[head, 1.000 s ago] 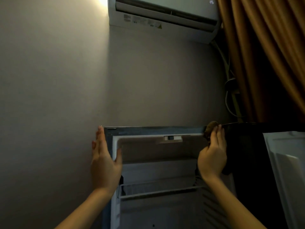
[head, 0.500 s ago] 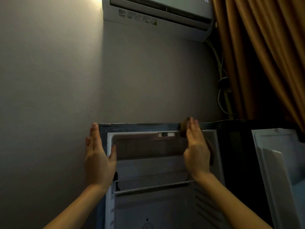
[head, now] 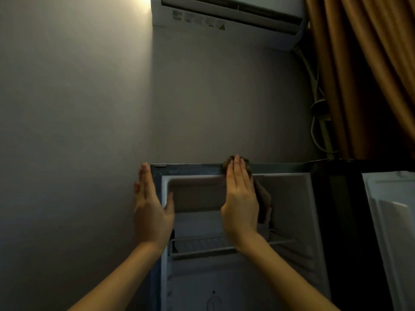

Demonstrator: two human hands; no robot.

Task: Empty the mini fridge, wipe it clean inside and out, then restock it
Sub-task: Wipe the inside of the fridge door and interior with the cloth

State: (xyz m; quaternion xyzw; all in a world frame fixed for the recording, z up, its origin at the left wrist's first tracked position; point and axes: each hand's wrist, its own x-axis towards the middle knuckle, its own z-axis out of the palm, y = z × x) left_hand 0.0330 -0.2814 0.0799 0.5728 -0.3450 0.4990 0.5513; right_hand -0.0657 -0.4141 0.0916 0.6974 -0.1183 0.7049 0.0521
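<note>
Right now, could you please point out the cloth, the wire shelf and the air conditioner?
cloth (head: 263,196): head view, on its hanging fold.
wire shelf (head: 202,246): head view, on the left half of its grid.
air conditioner (head: 224,17): head view, on its lower casing.

Under the right hand (head: 241,198) I see brown cloth (head: 263,199), soft, matt; between it and the left hand (head: 152,209) the fridge rim (head: 193,169) looks dull metal; below, smooth white plastic liner (head: 289,198).

Brown cloth (head: 263,198) on fridge top (head: 190,169)
</note>
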